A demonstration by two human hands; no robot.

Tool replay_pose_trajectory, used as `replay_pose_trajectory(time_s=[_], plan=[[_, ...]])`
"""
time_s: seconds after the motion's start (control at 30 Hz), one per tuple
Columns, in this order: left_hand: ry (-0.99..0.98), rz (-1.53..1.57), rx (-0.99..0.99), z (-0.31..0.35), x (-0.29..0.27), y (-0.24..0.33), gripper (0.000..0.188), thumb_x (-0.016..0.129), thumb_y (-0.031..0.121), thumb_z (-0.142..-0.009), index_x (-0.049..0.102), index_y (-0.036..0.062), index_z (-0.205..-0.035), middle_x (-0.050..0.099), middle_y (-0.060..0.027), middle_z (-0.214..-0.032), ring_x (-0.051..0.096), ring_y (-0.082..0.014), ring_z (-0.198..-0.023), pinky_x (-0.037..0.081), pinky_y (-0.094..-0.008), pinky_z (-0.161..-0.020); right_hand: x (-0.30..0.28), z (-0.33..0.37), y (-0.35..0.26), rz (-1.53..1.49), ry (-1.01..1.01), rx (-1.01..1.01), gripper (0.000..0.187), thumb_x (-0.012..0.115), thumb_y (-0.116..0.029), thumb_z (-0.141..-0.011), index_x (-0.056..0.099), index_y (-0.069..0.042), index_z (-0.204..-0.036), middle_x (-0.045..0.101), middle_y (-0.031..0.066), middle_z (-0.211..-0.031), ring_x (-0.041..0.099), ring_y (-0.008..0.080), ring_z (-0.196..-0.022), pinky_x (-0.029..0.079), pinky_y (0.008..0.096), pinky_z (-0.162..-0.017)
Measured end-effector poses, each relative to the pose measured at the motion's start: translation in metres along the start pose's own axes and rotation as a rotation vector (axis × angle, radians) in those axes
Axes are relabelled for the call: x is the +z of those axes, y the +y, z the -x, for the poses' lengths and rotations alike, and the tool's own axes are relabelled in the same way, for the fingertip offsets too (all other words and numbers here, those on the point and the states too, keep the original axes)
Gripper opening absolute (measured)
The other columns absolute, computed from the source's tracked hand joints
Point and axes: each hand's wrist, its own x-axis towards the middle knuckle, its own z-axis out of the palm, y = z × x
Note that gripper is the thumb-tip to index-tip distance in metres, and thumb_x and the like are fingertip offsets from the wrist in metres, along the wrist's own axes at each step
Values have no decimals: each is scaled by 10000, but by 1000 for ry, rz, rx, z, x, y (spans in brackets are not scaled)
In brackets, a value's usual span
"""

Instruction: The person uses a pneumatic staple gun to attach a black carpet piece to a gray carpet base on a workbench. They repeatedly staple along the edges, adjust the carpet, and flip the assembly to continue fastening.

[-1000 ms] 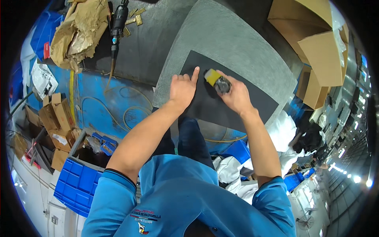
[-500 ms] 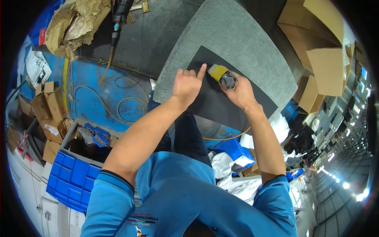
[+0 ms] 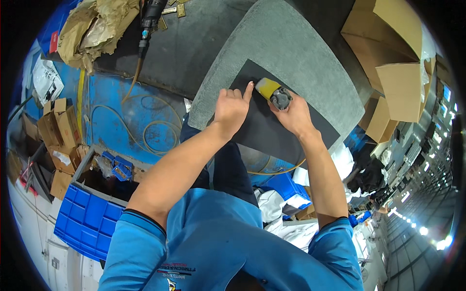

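Near the upper middle of the frame, the right hand [image 3: 295, 115] is gripping a small power tool [image 3: 274, 93] with a yellow body and a dark grey round head. The fingers are wrapping around the back part of the tool, closed on it, and the tool is lying on the upper edge of a dark sheet [image 3: 272, 131]. Just to the left of the tool, the left hand [image 3: 232, 107] is resting on the same dark sheet. Its index finger is pointing up and is almost touching the yellow body, while the other fingers are curling loosely; this hand is not holding anything.

The dark sheet is lying on a bigger grey felt-like mat [image 3: 291, 48], which is covering much of the upper centre of the frame. The mat is sitting on a dark work surface [image 3: 184, 43]. In the upper left, crumpled brown paper [image 3: 97, 29] is lying on this surface, and beside it, at the top, a black power tool [image 3: 151, 12] with a hose is resting. Below that, a blue panel [image 3: 111, 111] is showing thin cables in loops. At the lower left, a blue plastic bin [image 3: 90, 218] is standing near some small cardboard boxes [image 3: 53, 131]. At the upper right, bigger open cardboard boxes [image 3: 388, 58] are standing.
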Motion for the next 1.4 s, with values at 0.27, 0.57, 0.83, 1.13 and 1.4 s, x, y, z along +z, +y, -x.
replay_pose_trajectory(time_s=[0.27,0.57,0.83,1.13,1.4], plan=[[-85,-24,39,-3,-1,0,332,594,142,-918,663,111,-1241,661,-51,-903,664,-226,-857,466,-386,-845,7,-3,-16,86,-36,16,632,788,-161,-792,647,-162,-1407,736,149,-1189,687,391,-1082,551,440,-940],[-14,14,41,1,3,-4,491,603,139,-898,611,101,-1387,660,-51,-879,663,-218,-831,468,-386,-822,7,4,-14,24,52,-44,588,769,-153,-812,659,-163,-1389,742,156,-1144,698,394,-1045,556,437,-898],[-371,144,-59,-37,-17,-1,891,602,133,-924,146,139,-1689,753,-63,-815,726,-234,-697,532,-432,-798,-10,34,22,-104,159,129,373,786,-201,-868,705,-70,-1207,770,139,-1019,733,279,-942,559,374,-848],[-418,150,-84,-50,-22,-4,923,621,106,-933,103,165,-1694,773,-44,-821,758,-222,-739,556,-437,-830,-7,33,27,-84,159,35,579,765,-138,-811,671,-179,-1381,744,201,-1109,704,406,-1040,561,430,-908],[-430,209,-88,-47,-27,-6,881,585,93,-933,139,152,-1690,772,-69,-810,759,-240,-738,557,-446,-831,-21,-16,13,53,99,-49,340,780,-232,-868,712,3,-1104,752,196,-904,729,354,-842,555,423,-763]])
